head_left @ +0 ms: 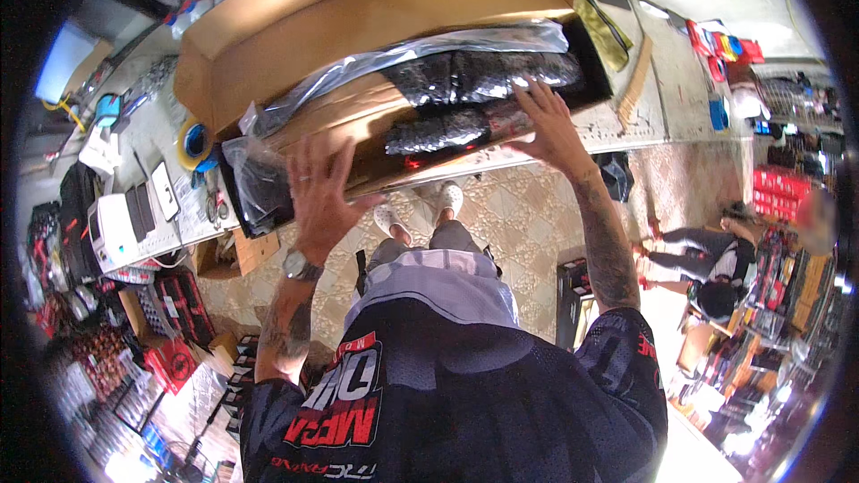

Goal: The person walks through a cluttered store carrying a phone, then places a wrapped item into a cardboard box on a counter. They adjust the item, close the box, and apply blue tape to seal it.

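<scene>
A long cardboard box (349,7) lies with its lid up at the edge of a counter. Inside it are dark parts in bubble wrap (496,74), a second wrapped part (436,131), a strip of clear plastic film (402,50) and a brown cardboard piece (349,107). My left hand (325,194), fingers spread, is over the box's near left part; whether it touches anything is unclear. My right hand (547,124), also spread, has its fingertips at the wrapped parts near the box's right end. Neither hand is closed around anything.
On the counter (644,107) at left are tape rolls (194,141), scissors (216,204) and a white label printer or similar device (114,231); an olive pouch (607,30) lies at right. A cardboard carton (221,255) stands under the counter. Another person (715,268) is at far right near stacked goods.
</scene>
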`<state>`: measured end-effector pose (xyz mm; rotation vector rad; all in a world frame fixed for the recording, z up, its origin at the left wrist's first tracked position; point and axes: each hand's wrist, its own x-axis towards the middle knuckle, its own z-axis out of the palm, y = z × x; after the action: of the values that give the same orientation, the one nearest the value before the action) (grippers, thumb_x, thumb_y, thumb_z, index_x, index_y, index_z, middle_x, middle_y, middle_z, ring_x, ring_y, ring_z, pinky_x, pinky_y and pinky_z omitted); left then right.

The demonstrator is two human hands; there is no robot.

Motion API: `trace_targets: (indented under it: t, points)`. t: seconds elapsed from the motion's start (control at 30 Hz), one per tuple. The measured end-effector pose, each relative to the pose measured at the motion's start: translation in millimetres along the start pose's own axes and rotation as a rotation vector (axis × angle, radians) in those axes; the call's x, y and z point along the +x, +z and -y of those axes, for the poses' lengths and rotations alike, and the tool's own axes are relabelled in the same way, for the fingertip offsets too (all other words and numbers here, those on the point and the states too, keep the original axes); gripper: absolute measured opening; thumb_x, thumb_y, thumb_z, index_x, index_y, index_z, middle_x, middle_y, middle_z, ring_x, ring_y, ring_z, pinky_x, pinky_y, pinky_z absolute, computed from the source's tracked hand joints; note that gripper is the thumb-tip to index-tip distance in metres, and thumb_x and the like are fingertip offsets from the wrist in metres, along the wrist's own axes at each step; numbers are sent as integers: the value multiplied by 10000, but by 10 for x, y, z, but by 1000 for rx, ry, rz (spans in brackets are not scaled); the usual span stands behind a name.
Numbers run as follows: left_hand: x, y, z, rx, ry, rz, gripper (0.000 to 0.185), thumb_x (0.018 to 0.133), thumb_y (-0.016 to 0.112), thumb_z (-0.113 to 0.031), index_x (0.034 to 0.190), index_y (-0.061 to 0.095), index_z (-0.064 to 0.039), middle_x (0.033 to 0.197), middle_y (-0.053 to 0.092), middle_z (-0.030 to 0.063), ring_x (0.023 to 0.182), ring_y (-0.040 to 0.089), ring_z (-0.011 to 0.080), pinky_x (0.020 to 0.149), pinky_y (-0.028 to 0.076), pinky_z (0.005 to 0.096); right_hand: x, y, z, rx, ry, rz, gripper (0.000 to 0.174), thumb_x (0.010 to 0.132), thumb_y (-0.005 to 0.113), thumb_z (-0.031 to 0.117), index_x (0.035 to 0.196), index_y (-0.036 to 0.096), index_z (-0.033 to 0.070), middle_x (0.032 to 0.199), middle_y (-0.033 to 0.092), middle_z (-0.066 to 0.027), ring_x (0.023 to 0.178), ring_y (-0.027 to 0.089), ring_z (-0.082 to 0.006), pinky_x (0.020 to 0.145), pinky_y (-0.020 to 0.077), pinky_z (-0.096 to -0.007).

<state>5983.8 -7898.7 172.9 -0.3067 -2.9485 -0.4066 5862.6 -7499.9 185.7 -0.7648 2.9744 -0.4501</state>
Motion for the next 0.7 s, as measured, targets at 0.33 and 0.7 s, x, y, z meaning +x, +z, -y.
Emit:
trace_targets:
  t: [0.33,0.7]
  points:
    - [431,368,-62,65,-49,87,1104,620,856,-552,1552,377,-207,1613,315,100,1487,273,322,1186,238,535,23,263,-421,110,28,-23,1122,670,881,388,1589,250,258,1663,184,-100,1493,259,-373,1099,393,-610]
    - [309,159,-549,163,-124,225,995,745,821,-480,1561,350,-159,1640,249,147,1515,206,367,1189,223,601,47,88,-443,-41,8,-84,1102,598,873,539,1536,384,231,1572,350,-111,1410,367,-320,1092,356,-520]
